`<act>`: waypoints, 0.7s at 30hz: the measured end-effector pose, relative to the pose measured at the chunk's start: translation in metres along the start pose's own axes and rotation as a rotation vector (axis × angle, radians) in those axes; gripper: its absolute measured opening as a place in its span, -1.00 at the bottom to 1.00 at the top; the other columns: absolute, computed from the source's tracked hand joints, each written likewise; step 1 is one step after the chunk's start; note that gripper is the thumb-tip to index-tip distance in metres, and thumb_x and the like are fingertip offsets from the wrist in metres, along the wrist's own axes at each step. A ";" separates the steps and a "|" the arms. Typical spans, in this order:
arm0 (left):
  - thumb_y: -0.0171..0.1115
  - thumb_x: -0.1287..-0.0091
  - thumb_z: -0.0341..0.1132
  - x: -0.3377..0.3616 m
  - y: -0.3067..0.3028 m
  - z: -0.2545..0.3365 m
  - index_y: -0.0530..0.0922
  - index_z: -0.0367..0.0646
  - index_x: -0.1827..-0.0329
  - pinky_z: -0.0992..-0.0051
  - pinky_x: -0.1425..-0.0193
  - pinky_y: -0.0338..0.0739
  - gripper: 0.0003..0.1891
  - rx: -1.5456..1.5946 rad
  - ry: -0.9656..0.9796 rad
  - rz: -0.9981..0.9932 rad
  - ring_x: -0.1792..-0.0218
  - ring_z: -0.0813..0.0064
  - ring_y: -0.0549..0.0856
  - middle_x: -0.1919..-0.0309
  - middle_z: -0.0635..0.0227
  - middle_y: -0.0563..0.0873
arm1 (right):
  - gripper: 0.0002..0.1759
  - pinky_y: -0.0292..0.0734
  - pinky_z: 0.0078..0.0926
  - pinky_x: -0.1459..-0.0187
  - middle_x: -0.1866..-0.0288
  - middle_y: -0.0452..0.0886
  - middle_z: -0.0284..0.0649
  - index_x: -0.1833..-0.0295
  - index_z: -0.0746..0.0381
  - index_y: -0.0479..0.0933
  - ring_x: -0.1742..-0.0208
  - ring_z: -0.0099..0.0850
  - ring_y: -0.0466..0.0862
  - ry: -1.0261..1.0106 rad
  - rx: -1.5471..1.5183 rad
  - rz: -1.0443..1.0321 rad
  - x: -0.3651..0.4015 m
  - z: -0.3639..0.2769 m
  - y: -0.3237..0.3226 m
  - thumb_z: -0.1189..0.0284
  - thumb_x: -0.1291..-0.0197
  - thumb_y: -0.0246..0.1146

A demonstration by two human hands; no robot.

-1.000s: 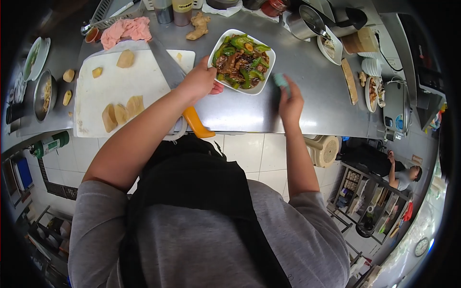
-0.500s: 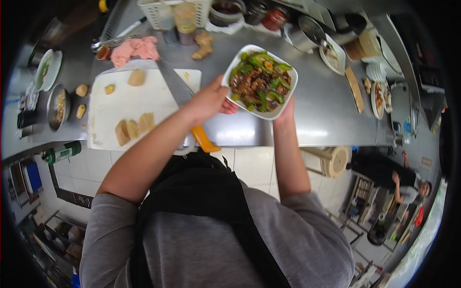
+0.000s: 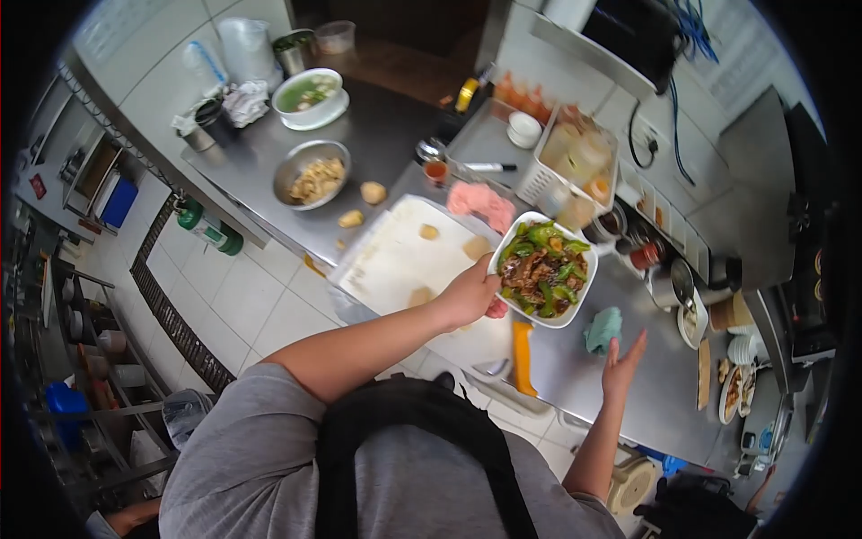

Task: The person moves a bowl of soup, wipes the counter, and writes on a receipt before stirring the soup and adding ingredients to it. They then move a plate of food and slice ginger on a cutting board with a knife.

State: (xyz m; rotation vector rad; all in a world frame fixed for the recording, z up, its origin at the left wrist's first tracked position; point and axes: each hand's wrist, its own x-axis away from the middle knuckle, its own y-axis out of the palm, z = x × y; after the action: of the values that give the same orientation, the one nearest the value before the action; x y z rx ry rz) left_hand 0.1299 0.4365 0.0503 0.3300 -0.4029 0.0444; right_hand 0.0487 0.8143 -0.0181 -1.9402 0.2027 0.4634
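Note:
My left hand [image 3: 471,292] grips the left edge of a white square bowl [image 3: 569,314], which is raised above the counter. Cooked meat strips and green peppers [image 3: 539,269] fill the bowl. My right hand [image 3: 622,364] is apart from it, lower right, with fingers stretched out and nothing held. Close to those fingers lies a crumpled green cloth [image 3: 603,330]. Below the bowl, a knife's yellow handle [image 3: 523,359] rests at the right side of the white cutting board [image 3: 377,269]. My left forearm partly hides the board and the peeled pieces [image 3: 428,232] on it.
A metal bowl of chopped pieces [image 3: 310,172] and a soup bowl [image 3: 310,97] stand at the left. A pink cloth [image 3: 480,205] lies behind the board. A white basket [image 3: 566,162] of bottles is at the back. Plates of food [image 3: 732,395] sit far right.
My view has swung left. My right hand has let go of the bowl and moved away to the right. The left hand still holds the bowl. The green cloth has come into sight.

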 end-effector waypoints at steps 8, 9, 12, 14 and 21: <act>-0.30 -0.52 -0.36 0.114 -0.211 0.062 0.05 -0.17 -0.53 0.48 0.19 0.71 -0.49 -0.034 -0.016 0.168 0.35 0.45 0.73 0.27 0.14 0.68 | -0.38 0.10 -0.15 -0.48 -0.50 0.21 0.10 -0.42 0.24 0.30 -0.52 0.01 0.21 -0.057 -0.230 -0.064 0.008 -0.235 0.014 0.32 -0.31 0.28; -0.30 -0.52 -0.36 0.130 -0.237 0.071 0.05 -0.17 -0.53 0.48 0.19 0.71 -0.49 -0.042 -0.013 0.167 0.35 0.45 0.73 0.27 0.14 0.68 | -0.39 0.13 -0.15 -0.47 -0.49 0.23 0.10 -0.41 0.23 0.32 -0.51 0.02 0.23 -0.087 -0.271 -0.134 0.015 -0.268 0.023 0.32 -0.30 0.28; -0.30 -0.52 -0.37 0.165 -0.315 0.098 0.09 -0.18 -0.50 0.49 0.20 0.71 -0.51 -0.139 0.021 0.253 0.35 0.45 0.72 0.26 0.14 0.68 | -0.43 0.21 -0.17 -0.43 -0.43 0.32 0.11 -0.36 0.24 0.37 -0.47 0.03 0.30 -0.075 -0.402 -0.253 0.030 -0.352 0.049 0.33 -0.28 0.31; -0.30 -0.53 -0.35 0.175 -0.362 0.114 0.15 -0.20 -0.46 0.48 0.20 0.71 -0.55 -0.173 0.040 0.318 0.33 0.45 0.72 0.25 0.12 0.69 | -0.47 0.27 -0.19 -0.40 -0.37 0.39 0.12 -0.29 0.27 0.42 -0.41 0.05 0.37 -0.096 -0.483 -0.301 0.036 -0.393 0.062 0.34 -0.26 0.32; -0.29 -0.62 -0.24 0.120 -0.459 0.170 0.29 -0.20 -0.38 0.38 0.09 0.72 -0.61 -0.235 0.029 0.275 0.24 0.45 0.72 0.08 0.23 0.67 | -0.55 0.37 -0.23 -0.34 -0.25 0.50 0.06 -0.18 0.27 0.51 -0.31 -0.01 0.48 -0.173 -0.483 -0.392 0.032 -0.448 0.088 0.34 -0.21 0.37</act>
State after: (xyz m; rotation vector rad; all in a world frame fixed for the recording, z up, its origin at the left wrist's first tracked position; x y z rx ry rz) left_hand 0.2254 -0.0552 0.1043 0.0401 -0.4176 0.2681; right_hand 0.1487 0.3732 0.0490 -2.3214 -0.4334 0.4394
